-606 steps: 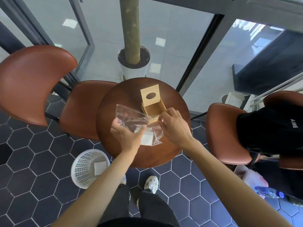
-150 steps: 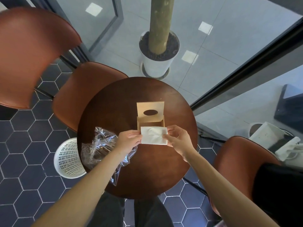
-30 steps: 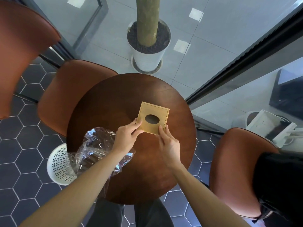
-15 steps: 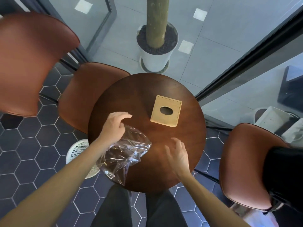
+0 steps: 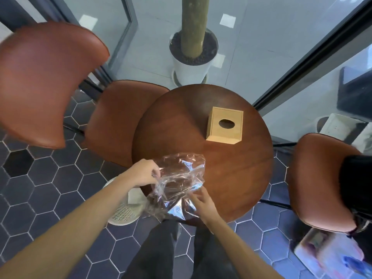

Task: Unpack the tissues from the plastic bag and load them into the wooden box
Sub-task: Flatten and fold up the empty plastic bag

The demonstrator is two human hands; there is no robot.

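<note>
**Operator:** Plastic bag status, and how do I handle it?

**Manual:** The bag lies crumpled at the near edge of the round table, lower centre of the frame, and partly overhangs that edge. It appears empty. Your left hand is pinched closed on the bag's left side. Your right hand touches the lower right folds with fingers loosely curled; whether it has a firm grip cannot be told. Gather the film inward with both hands so that no loose flap trails. The white basket stands on the floor just beside the table, under your left forearm, and seems the likely place for disposal. Film is light and springy; compress it before release.

**Operator:** And the wooden box?

**Manual:** It sits closed, well apart from the bag, upper right of the table, with the oval opening facing up. No tissue shows through the opening.

**Operator:** Changes from the earlier frame?

**Manual:** Half a second ago your right hand hovered open, clear of the bag. It has since reached the film. Your left hand has closed down onto it.
</note>
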